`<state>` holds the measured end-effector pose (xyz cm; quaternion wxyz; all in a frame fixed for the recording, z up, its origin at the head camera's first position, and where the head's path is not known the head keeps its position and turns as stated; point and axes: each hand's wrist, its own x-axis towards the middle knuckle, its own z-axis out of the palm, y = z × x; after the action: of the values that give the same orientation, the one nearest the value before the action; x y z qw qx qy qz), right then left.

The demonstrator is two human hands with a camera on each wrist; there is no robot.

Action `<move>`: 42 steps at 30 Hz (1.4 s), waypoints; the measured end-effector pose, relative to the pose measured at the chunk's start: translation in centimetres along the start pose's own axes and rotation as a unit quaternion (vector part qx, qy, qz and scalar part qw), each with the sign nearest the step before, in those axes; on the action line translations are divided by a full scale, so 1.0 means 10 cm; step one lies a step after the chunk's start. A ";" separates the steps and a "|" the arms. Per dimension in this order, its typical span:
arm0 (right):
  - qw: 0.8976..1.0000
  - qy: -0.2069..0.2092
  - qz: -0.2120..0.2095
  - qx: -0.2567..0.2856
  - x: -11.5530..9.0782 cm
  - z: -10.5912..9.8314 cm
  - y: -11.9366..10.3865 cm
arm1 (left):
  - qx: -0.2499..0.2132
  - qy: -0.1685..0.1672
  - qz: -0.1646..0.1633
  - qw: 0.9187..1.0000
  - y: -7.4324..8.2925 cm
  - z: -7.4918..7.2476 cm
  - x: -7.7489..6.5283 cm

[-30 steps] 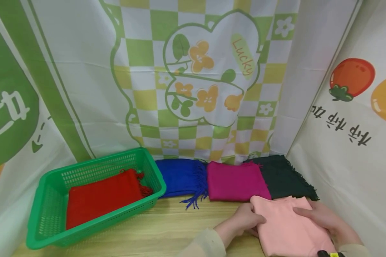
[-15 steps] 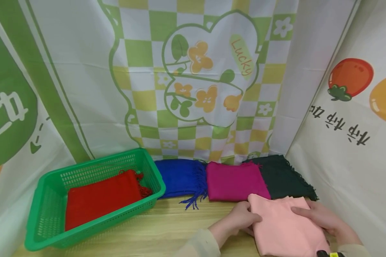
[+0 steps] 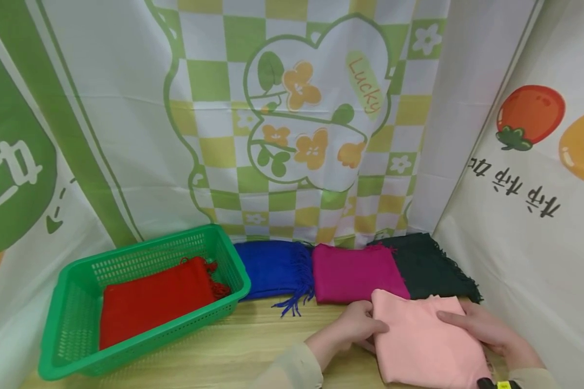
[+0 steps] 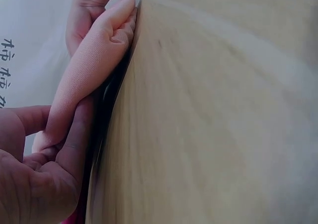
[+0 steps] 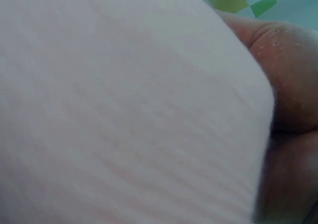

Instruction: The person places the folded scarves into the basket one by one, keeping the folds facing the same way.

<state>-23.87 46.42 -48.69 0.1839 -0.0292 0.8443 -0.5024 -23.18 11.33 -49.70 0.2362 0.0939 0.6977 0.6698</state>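
Note:
A folded pink scarf (image 3: 423, 337) is held between both hands at the front right of the head view. My left hand (image 3: 352, 327) grips its left edge, thumb on top and fingers underneath. On the right edge my right hand (image 3: 489, 329) holds it the same way, thumb over the cloth. The left wrist view shows the pink scarf (image 4: 84, 70) side-on, pinched between thumb and fingers of the left hand (image 4: 44, 169), close over the wooden table. In the right wrist view the scarf (image 5: 134, 105) fills most of the picture, with part of the right hand (image 5: 293, 85) at its edge.
A green basket (image 3: 53, 324) at the left holds a folded red scarf (image 3: 156, 302). Along the back lie folded scarves: blue (image 3: 270, 270), magenta (image 3: 355, 275) and dark green (image 3: 430, 267). The wooden table (image 3: 253, 346) is bounded by printed cloth walls (image 3: 209, 86).
Both hands have shifted the pink scarf a little to the left, and its far edge sits slightly higher in the head view. The basket and other scarves have stayed put.

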 end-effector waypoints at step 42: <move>0.998 0.024 -0.020 0.051 0.07 0.28 -0.29 | -0.009 -0.031 0.024 0.999 0.05 -0.48 -0.05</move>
<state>-23.97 42.44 -47.63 0.1549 -0.0246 0.8210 -0.5489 -25.01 6.84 -49.16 0.2423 0.1289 0.6814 0.6785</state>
